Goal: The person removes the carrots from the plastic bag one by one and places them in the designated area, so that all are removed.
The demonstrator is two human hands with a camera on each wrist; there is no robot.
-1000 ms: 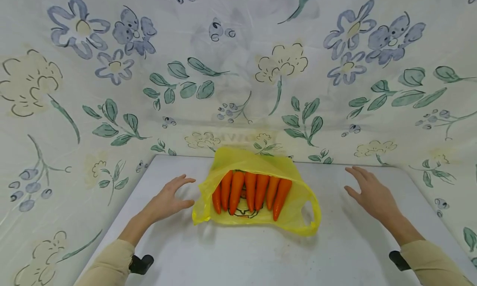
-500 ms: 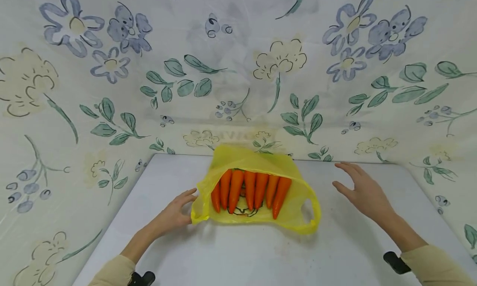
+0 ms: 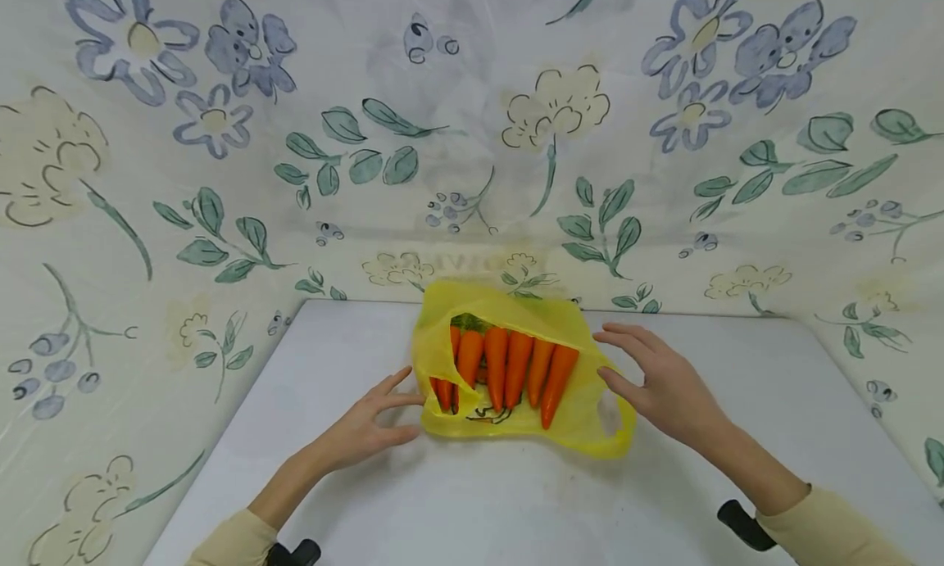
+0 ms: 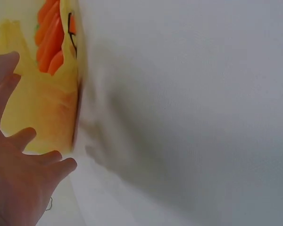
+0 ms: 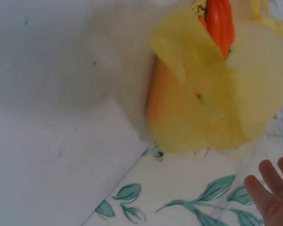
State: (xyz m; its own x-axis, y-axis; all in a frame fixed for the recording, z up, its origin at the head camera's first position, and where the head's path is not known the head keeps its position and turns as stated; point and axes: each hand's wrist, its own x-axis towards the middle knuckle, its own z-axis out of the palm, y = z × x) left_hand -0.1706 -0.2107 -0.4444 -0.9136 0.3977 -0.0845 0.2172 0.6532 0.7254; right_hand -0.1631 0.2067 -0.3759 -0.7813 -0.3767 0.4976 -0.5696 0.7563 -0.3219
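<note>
A yellow plastic bag (image 3: 516, 302) lies on the white table with its mouth toward me. Several orange carrots (image 3: 519, 369) show side by side in the mouth, and some green tops are visible at the left. The bag's left side is folded inward over the leftmost carrots. My left hand (image 3: 369, 427) is at the bag's left edge, fingers spread and fingertips right at the plastic. On the other side, my right hand (image 3: 667, 390) reaches in with relaxed fingers, their tips close to the right handle loop. In the right wrist view only some fingers (image 5: 269, 188) show.
The white table (image 3: 516, 509) has a back edge behind the bag. A flower-patterned sheet (image 3: 472, 140) rises behind the table and along both sides. Dark wrist devices sit at both sleeves.
My left hand has moved right and pushed the bag's left handle inward over the carrots. My right hand has come left, close to the bag's right side.
</note>
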